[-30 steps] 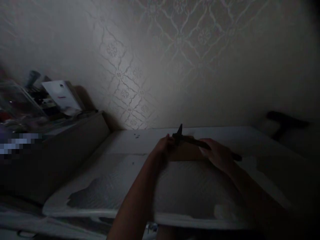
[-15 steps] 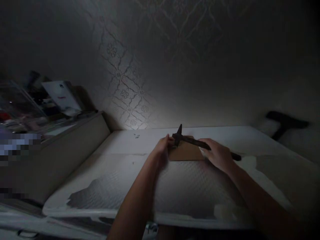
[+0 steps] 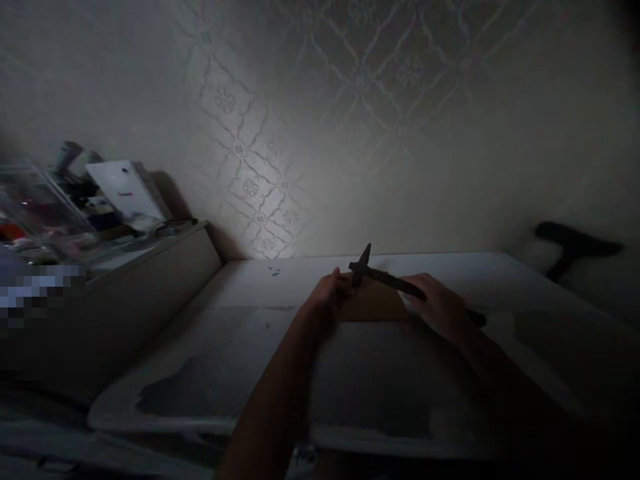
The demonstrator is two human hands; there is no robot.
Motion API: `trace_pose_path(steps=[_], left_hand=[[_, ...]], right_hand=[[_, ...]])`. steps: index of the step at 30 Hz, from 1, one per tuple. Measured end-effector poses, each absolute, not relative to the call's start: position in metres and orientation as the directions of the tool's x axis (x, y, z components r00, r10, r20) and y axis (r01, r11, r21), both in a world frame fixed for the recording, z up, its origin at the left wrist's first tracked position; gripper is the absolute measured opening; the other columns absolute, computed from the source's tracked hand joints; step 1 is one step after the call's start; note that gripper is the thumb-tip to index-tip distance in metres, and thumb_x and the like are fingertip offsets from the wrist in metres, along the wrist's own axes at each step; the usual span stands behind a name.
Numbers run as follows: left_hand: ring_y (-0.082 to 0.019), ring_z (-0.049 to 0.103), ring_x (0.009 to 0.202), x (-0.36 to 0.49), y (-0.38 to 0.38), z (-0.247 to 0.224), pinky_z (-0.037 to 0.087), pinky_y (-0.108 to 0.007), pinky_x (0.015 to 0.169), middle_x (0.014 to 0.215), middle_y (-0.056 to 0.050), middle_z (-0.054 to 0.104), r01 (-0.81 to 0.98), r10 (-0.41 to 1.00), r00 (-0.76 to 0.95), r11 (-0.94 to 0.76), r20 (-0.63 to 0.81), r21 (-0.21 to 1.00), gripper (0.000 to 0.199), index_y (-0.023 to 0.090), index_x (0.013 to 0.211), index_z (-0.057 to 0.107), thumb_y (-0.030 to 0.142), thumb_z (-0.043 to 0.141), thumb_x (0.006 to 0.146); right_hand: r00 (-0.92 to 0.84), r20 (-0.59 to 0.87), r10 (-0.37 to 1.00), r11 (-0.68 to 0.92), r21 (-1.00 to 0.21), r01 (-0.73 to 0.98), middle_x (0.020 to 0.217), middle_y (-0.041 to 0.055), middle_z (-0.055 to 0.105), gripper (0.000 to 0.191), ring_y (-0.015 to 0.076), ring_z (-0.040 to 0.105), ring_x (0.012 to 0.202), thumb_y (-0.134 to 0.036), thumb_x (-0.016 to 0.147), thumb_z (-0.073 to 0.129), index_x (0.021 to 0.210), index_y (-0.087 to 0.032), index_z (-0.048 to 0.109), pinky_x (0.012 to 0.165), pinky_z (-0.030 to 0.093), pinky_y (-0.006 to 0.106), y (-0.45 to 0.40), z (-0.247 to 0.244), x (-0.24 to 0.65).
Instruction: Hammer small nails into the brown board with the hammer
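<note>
The hammer [image 3: 385, 277] in my right hand [image 3: 440, 307] looks matt, the board [image 3: 375, 307] beneath smooth, the wallpaper [image 3: 260, 200] beyond faintly glossy.

Gripping hammer [image 3: 393, 281] by handle in right hand [image 3: 443, 307], head above brown board [image 3: 373, 308]. Holding left hand [image 3: 326, 291] at board's left edge, near hammer's head. Showing small dark bits [image 3: 274, 271] on white table [image 3: 245, 287], white box [image 3: 127, 191] far left.

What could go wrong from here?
The hammer in the right hand has its head close to the left hand in this view, so a stray blow might catch it.
The light is dim and the brown board lies in shadow, so aim could suffer.
Small dark bits on the table, if loose, might scatter with a knock.
</note>
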State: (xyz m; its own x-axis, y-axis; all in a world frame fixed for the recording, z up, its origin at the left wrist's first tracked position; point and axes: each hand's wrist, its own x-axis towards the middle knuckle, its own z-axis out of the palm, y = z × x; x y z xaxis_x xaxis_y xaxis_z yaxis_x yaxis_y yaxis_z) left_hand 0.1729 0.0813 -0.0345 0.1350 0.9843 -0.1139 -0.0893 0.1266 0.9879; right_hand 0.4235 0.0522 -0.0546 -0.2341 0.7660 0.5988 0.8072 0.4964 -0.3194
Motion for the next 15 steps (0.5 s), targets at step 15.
trace_pose_path(steps=[15], left_hand=[[-0.023, 0.061, 0.077, 0.179, 0.070, -0.034, 0.042, -0.033, 0.081, 0.070, -0.011, 0.067, -0.155, 0.996, 0.054, 0.078, -0.070, 0.985, 0.045, 0.013, 0.077, 0.065, 0.052, 0.045, 0.089]], right_hand=[[0.176, 0.567, 0.805, 0.011, -0.310, 0.951, 0.078, 0.0069, 0.071, 0.034, 0.0234, 0.065, 0.065, -0.027, 0.080, 0.054, 0.114, -0.020, 0.058, 0.058, 0.043, 0.032, 0.057, -0.061, 0.439]])
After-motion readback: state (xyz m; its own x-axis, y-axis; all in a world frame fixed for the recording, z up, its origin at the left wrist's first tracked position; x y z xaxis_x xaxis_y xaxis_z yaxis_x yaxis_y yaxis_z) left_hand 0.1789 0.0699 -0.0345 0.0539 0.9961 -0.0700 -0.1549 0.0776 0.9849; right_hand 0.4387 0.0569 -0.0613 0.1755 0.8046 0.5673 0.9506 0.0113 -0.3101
